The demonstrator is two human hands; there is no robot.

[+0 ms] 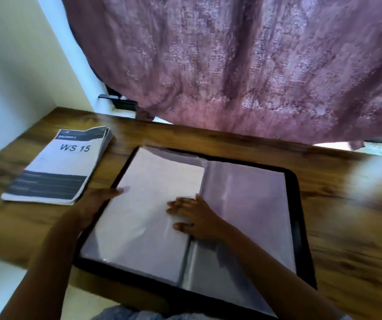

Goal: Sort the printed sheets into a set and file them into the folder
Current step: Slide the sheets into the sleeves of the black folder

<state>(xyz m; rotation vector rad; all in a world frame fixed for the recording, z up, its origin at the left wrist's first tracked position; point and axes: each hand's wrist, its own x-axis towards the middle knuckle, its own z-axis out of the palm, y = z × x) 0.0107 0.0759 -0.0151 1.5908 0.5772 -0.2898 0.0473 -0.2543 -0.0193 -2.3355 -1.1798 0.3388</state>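
1. Step in hand, as we judge it: filing. A white sheet (157, 192) sits in the left-hand sleeve of the open folder (299, 204) and is being smoothed flat.
2. Right hand (194, 215): flat on that sleeve just left of the folder's spine, fingers straight and spread.
3. Left hand (97, 204): at the folder's left edge, fingertips over the sleeve. Too blurred; we cannot tell if it pinches.
4. Right-hand sleeve (250, 204): looks empty.
5. The "WS 15" stack of printed sheets (65, 165) lies left of the folder, untouched.
6. Next probably needs a free hand to fetch a sheet and open a sleeve mouth.
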